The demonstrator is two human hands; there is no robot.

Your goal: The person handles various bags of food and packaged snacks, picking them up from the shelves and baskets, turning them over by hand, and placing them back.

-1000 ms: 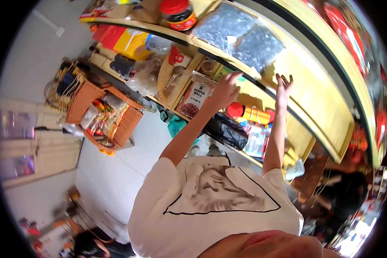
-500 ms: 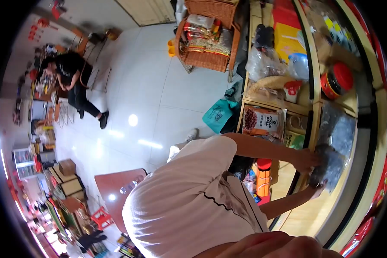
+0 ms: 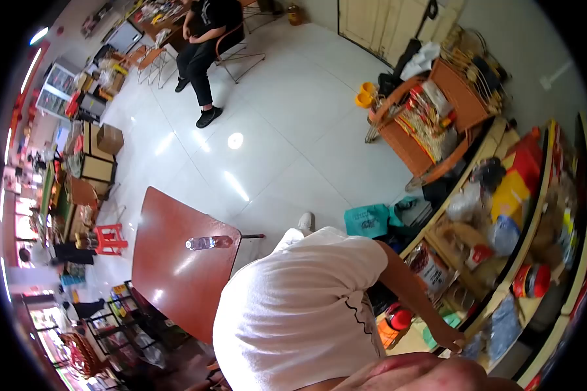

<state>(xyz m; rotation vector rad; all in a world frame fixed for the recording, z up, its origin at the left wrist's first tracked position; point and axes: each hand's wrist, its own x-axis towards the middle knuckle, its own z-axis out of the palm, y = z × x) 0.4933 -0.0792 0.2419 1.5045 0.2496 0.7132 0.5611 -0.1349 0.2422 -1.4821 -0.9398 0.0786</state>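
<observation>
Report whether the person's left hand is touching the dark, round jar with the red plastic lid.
No, a plain gap separates the left hand from the dark jar.

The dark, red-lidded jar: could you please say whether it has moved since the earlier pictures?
No; against the wooden shelf, the dark jar keeps its place.

L arm (image 3: 409, 287) outstretched, L hand (image 3: 447, 335) fwd, fingers (image 3: 460, 342) bent

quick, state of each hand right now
Left hand: right at a grey plastic packet; whether it grips cannot be told.
Right hand: not visible, cannot be told.
</observation>
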